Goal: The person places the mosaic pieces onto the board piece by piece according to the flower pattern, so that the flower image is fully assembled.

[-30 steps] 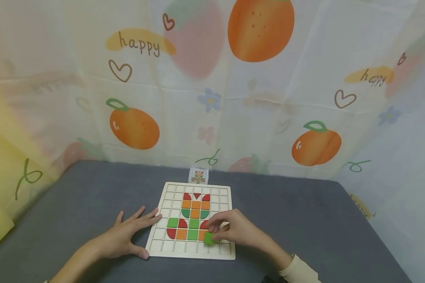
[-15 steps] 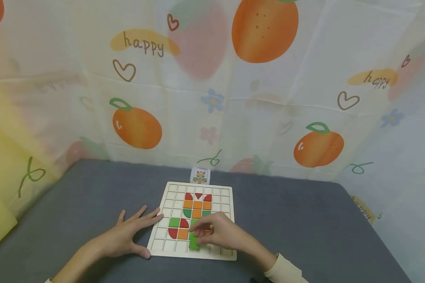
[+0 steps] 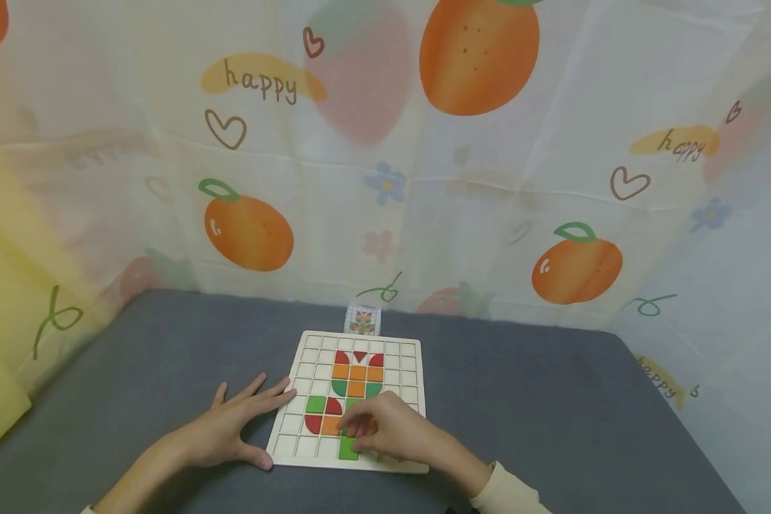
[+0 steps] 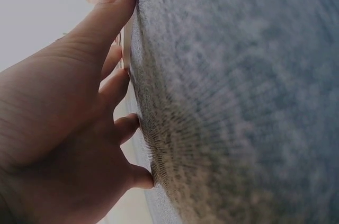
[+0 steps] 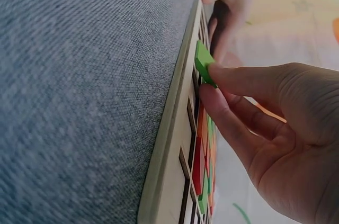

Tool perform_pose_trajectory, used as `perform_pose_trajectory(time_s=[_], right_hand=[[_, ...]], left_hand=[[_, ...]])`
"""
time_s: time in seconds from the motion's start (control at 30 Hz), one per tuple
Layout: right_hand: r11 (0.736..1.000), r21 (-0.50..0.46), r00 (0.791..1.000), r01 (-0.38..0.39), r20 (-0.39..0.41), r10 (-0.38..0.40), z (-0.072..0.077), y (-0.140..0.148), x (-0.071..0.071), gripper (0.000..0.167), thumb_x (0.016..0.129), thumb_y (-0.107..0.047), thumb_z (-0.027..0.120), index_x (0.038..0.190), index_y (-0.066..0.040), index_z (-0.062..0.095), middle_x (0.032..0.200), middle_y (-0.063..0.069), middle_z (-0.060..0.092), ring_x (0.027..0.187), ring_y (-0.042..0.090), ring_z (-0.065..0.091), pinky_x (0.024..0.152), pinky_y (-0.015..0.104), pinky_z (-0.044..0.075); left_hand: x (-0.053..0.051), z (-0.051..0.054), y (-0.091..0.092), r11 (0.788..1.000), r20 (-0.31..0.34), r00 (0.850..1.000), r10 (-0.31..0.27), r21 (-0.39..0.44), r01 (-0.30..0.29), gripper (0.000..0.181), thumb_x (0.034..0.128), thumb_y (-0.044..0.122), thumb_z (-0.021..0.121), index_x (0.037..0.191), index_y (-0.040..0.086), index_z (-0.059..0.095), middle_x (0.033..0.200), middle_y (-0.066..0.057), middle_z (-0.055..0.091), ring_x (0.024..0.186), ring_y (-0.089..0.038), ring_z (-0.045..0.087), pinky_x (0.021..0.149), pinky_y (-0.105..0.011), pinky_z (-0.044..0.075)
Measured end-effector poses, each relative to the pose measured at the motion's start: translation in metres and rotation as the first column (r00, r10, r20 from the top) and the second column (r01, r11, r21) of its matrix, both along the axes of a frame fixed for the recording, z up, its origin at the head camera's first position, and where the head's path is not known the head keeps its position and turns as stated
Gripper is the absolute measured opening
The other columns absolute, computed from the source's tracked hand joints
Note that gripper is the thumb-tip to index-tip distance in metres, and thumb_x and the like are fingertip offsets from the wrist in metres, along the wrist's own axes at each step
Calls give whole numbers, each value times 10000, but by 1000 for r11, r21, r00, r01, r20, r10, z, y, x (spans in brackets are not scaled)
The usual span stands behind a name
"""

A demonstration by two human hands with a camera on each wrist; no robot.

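Observation:
My right hand (image 3: pixel 395 430) pinches a green square tile (image 3: pixel 348 450) over the near row of a pale wooden grid board (image 3: pixel 306 446). In the right wrist view the green tile (image 5: pixel 203 61) stands slightly tilted at the board's surface, between thumb and fingertips. Red, orange and green tiles form a pattern up the board's middle; my right hand hides some of them. My left hand (image 3: pixel 221 430) lies spread at the board's left side, its thumb at the near left corner and fingertips on the left edge.
A small pattern card (image 3: pixel 363 320) lies just behind the board. Dark grey cloth (image 3: pixel 520 400) covers the table. A fruit-printed curtain (image 3: pixel 385 235) hangs along the back and sides.
My right hand has carried the green tile leftward and slightly nearer, from the pattern's right side to the near row below its middle. My left hand holds its place on the board.

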State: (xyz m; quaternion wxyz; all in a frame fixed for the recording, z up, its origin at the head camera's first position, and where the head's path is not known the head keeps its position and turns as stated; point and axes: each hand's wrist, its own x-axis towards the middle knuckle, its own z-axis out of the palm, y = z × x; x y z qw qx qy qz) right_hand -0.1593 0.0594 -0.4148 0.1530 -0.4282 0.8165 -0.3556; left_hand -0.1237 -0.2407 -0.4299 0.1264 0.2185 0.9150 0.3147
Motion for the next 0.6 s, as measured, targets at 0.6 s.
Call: perform_pose_trajectory(time_s=[0.6], right_hand=[[999,30,999,22,-35,-21,-3,-7,3,221,804,24,762,997,-84,749,833,-93,687,712,-68,567,663,114,494]], left_hand=[[3,-2,-4,1000,5,1000,18,-3,-18,999,649,489,820,1503,168,414,1583,-153,286,1421,-558,81,923,-809,-101]])
